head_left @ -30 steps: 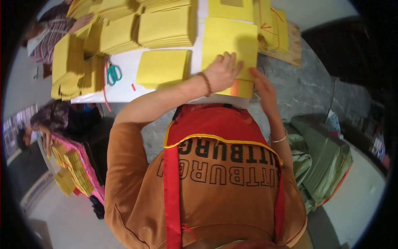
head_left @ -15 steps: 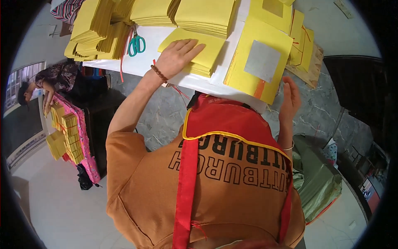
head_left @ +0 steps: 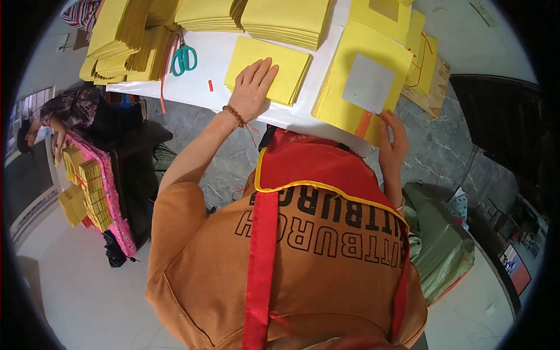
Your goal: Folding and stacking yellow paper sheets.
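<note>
My left hand (head_left: 254, 88) lies flat, fingers stretched, on a small stack of folded yellow paper (head_left: 283, 61) near the table's front edge. Nothing is gripped in it. My right hand (head_left: 394, 140) is at the near right corner of a larger stack of yellow sheets (head_left: 338, 87), its fingertips touching the edge and its fingers partly apart. A grey square (head_left: 368, 81) lies on that stack, with an orange-red strip (head_left: 364, 123) below it. Teal-handled scissors (head_left: 184, 60) rest left of the small stack.
Tall piles of folded yellow paper (head_left: 286, 23) line the table's far side. Tied yellow bundles (head_left: 421, 67) sit on a wooden board (head_left: 438, 96) at the right. Another person (head_left: 76, 111) works at a pink-covered table (head_left: 114, 192) on the left. A green sack (head_left: 440, 245) stands at lower right.
My left hand has slid down toward the near edge of the small stack. My right hand has moved left onto the larger stack's corner. A small red scrap now shows beside the left hand.
</note>
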`<state>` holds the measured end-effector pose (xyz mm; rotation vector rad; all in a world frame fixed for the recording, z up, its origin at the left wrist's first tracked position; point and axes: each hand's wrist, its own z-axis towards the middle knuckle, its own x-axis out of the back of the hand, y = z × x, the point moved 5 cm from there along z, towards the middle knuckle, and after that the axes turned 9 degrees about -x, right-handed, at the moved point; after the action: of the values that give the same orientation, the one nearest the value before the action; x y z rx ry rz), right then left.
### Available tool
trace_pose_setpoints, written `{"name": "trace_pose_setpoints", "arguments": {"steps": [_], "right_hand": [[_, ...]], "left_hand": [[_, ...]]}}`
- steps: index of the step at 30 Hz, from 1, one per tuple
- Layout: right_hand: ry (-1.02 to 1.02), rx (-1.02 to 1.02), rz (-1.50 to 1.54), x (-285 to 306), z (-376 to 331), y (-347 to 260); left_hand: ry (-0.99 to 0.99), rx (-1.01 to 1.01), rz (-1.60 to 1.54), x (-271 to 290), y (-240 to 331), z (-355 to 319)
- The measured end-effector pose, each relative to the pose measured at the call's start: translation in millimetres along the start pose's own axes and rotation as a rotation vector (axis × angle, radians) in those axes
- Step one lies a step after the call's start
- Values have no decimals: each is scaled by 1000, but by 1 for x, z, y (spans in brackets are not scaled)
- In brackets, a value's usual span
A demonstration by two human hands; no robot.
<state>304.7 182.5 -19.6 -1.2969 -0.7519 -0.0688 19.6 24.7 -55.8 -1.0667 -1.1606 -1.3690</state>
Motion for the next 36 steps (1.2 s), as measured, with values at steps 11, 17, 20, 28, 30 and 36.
{"name": "trace_pose_setpoints", "arguments": {"steps": [11,17,20,28,30,36], "right_hand": [[17,236,-254,-7,2,9],[20,202,-245,-4,3,6],[-41,107,-78,-4,8,20],[-167,-203,444,-10,11,43],[-165,-235,478,-10,12,40],[-197,-268,500,-11,13,38]], "left_hand": [[-73,-211,-244,68,39,48],[-14,-494,-319,40,117,84],[-38,-558,-243,36,123,89],[20,-435,-707,39,109,107],[-8,-401,-712,38,107,109],[-99,-299,-779,31,103,112]]}}
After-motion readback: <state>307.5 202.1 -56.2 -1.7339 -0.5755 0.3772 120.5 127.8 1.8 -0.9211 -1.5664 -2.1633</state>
